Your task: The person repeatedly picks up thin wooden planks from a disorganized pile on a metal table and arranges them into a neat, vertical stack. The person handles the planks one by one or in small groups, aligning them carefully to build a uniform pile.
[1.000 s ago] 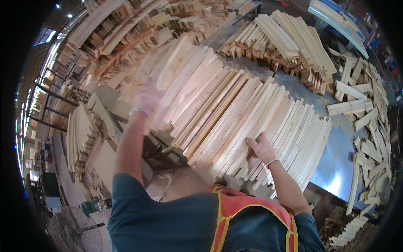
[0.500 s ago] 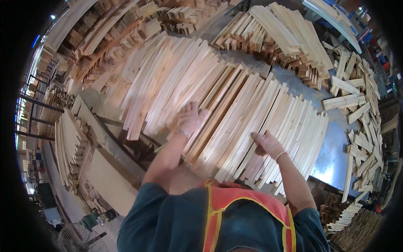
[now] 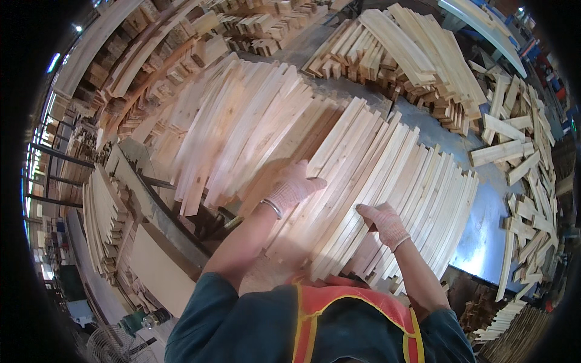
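Long pale wooden strips (image 3: pixel 351 154) lie side by side in a row in front of me. At the left edge of this row rests my left hand (image 3: pixel 293 189), in a light knitted glove, its fingers flat against the outermost strip and its thumb stretched out over the top. Gloved likewise, my right hand (image 3: pixel 385 224) sits on the strips further right. Its thumb points left and its fingers curl down; what they hold, if anything, is hidden. Another group of strips (image 3: pixel 236 121) lies to the left, with a darker, shadowed band of wood between the two groups.
Stacked boards (image 3: pixel 417 48) stand at the back right. Loose offcuts (image 3: pixel 520 139) are heaped on the right beside a shiny metal surface (image 3: pixel 478 233). More stacked timber (image 3: pixel 139 48) fills the back left. At lower left are a plain board (image 3: pixel 160 257) and a wire-caged fan (image 3: pixel 109 345).
My left hand has moved right, and the strips beside it are pushed together, closing the gaps between them. A wider shadowed band now shows on their left. My right hand has barely shifted.
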`<state>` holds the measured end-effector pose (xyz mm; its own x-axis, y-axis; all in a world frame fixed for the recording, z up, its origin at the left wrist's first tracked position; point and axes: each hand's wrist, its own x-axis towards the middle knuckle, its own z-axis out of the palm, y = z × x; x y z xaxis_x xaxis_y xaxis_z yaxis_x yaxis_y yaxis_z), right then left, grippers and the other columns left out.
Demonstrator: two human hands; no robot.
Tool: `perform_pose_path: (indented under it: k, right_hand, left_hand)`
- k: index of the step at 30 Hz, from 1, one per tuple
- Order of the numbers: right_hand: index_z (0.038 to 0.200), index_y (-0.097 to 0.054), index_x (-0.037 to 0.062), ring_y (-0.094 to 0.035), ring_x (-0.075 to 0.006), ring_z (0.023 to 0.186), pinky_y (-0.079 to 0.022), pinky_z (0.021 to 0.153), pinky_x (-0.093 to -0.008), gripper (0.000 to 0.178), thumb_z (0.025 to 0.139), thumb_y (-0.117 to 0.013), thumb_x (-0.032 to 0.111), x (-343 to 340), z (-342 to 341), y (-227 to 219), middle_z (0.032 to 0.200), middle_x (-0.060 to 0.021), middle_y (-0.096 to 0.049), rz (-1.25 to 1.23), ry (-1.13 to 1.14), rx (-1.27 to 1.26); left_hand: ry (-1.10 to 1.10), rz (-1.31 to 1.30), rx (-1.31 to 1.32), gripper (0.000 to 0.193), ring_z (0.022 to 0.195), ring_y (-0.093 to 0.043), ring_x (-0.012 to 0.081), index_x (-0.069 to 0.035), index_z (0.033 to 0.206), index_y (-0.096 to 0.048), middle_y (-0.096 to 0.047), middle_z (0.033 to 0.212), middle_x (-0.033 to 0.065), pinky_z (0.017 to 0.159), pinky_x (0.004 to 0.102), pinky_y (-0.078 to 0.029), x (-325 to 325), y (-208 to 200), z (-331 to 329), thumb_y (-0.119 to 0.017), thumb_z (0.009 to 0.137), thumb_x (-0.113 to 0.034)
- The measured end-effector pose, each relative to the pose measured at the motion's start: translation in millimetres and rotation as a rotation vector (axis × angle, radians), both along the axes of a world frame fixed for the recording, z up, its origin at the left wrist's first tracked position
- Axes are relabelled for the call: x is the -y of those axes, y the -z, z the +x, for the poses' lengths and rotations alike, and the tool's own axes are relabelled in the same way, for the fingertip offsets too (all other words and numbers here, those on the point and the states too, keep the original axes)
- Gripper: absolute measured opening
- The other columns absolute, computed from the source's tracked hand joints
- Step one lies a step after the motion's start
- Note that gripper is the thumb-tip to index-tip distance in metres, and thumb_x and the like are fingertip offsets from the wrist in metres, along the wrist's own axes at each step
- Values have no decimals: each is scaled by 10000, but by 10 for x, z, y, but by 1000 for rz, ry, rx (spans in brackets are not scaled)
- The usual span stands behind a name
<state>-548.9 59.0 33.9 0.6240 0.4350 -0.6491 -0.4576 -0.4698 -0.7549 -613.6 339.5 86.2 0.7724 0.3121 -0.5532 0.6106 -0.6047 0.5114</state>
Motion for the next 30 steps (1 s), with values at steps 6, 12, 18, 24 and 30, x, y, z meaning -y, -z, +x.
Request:
perform_pose_path:
  k: [6, 12, 18, 24, 30]
  right_hand:
    - [643, -612, 68, -464, -114, 564, -459, 554, -346, 464, 947, -765, 384, -1226, 212, -5, 606, 21, -479, 183, -101, -25]
    - [1227, -665, -55, -642, -152, 851, -563, 790, -321, 467, 949, -781, 302, -1266, 62, -101, 900, -70, -672, 276, -227, 35]
    - [1611, -430, -29, -673, -196, 1132, -556, 1006, -330, 741, 997, -766, 217, 955, 117, 432, 1306, -134, -699, 414, 191, 228]
    - [1604, -441, -6, -625, -232, 1280, -524, 1074, -370, 721, 987, -777, 156, 3218, 287, 1100, 1458, -204, -623, -57, 569, 751]
    - [1584, -384, -94, -634, -352, 1280, -515, 1074, -412, 914, 963, -770, 454, 4158, 293, 1095, 1425, -278, -622, -201, 362, 245]
  left_hand:
    - [0, 589, -169, 976, 1534, -442, 345, -32, 1676, -307, -414, 1698, 186, 1270, 400, -355, -871, -272, 185, -671, 956, -581]
    - [14, 769, 51, 878, 1591, -346, 266, -115, 1695, -309, -367, 1733, 132, 1278, 458, -314, -1334, 404, -283, -554, 1002, -594]
    - [65, 608, -237, 892, 1571, -368, 329, -109, 1688, -325, -394, 1716, 147, 1265, 468, -339, -1208, -145, -85, -598, 966, -556]
    - [68, 1096, 513, 846, 1504, -444, 356, -108, 1657, -398, -504, 1623, 156, 1222, 535, -369, -108, 400, -232, -692, 954, -475]
    - [-524, 708, 526, 859, 1465, -494, 375, -105, 1625, -438, -462, 1646, 173, 1190, 508, -421, 2163, 1048, -1524, -753, 933, -506]
